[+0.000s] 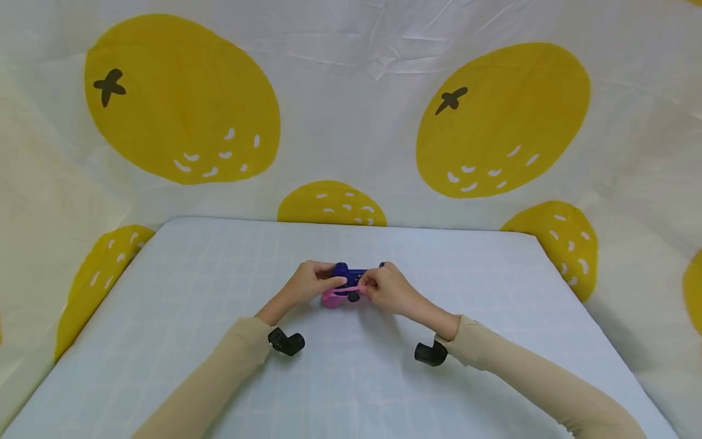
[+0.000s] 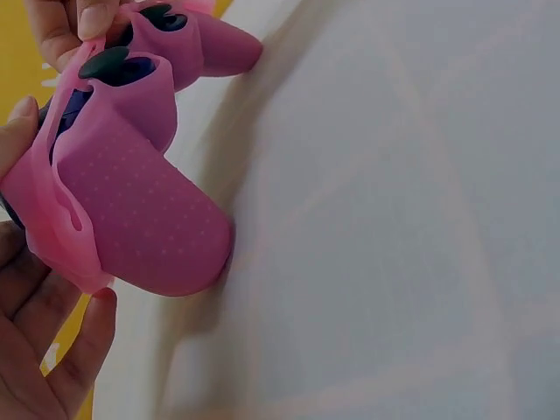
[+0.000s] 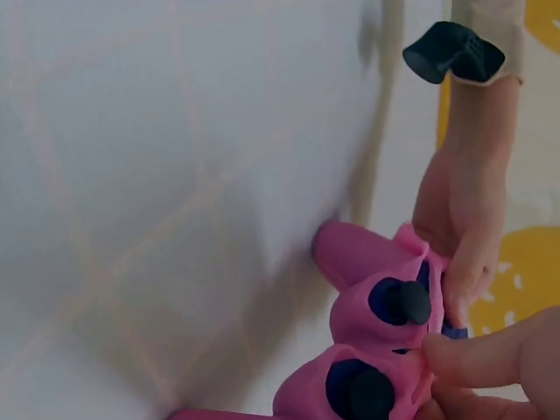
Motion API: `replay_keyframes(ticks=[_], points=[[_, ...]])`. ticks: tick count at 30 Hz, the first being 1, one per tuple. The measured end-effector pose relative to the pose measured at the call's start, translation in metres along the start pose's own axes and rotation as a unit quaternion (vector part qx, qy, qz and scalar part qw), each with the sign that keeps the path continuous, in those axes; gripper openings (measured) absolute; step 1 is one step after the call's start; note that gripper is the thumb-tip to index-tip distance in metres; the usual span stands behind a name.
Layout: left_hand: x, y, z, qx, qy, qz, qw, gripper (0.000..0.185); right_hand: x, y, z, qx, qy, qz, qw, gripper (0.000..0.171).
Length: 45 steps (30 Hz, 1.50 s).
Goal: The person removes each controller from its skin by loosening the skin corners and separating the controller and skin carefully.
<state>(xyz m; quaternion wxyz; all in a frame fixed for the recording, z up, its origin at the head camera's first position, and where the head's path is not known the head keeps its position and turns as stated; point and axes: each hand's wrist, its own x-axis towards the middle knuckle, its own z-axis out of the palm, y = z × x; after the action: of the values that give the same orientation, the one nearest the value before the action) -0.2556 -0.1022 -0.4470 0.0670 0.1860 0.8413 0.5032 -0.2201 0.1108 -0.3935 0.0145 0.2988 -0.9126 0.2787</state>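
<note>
Gripping a dark blue game controller half inside a soft pink dotted silicone sleeve, two hands meet at mid-desk.

Left hand clasps the controller's left side, steadying it on the pale blue checked desk; right hand pinches the sleeve's edge by the thumbsticks, apparently to stretch it against the body.

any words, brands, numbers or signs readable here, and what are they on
None: no frame shows readable text.
Game controller with its pink silicone cover: only a dot texture, no brand or button marks legible.
Backdrop cloth: yellow fruit prints with dark cross-shaped marks, no lettering.
Table cover: plain grid lines only.
Left hand and right hand hide part of the controller.
</note>
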Motion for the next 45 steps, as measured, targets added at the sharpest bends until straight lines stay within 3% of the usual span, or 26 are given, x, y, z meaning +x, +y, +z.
replay_keyframes(ticks=[5, 9, 17, 26, 33, 37, 45], points=[[0.002, 0.001, -0.001, 0.004, -0.008, 0.013, 0.9999, 0.053, -0.001, 0.0, 0.0, -0.043, -0.008, 0.017, 0.999, 0.01], [0.001, 0.002, 0.0, 0.001, -0.005, 0.016, 0.9999, 0.054, -0.003, 0.001, 0.008, -0.063, 0.024, 0.02, 0.998, 0.008], [0.0, 0.0, 0.002, 0.004, 0.009, 0.017, 0.9998, 0.055, -0.007, 0.001, 0.016, -0.01, 0.069, 0.051, 0.996, 0.007], [0.002, -0.004, 0.005, -0.004, 0.019, 0.02, 0.9996, 0.053, -0.004, 0.001, 0.017, 0.056, 0.074, 0.078, 0.993, 0.004], [0.0, -0.001, 0.002, 0.007, 0.021, 0.004, 0.9998, 0.055, -0.005, 0.004, 0.015, 0.032, 0.049, -0.008, 0.998, 0.007], [0.001, -0.001, 0.001, 0.014, 0.011, -0.005, 0.9998, 0.056, -0.009, 0.008, 0.016, -0.001, 0.037, -0.023, 0.999, 0.008], [0.0, 0.003, -0.001, 0.007, 0.014, -0.014, 0.9998, 0.058, -0.021, 0.012, 0.019, -0.116, 0.04, -0.099, 0.987, 0.008]])
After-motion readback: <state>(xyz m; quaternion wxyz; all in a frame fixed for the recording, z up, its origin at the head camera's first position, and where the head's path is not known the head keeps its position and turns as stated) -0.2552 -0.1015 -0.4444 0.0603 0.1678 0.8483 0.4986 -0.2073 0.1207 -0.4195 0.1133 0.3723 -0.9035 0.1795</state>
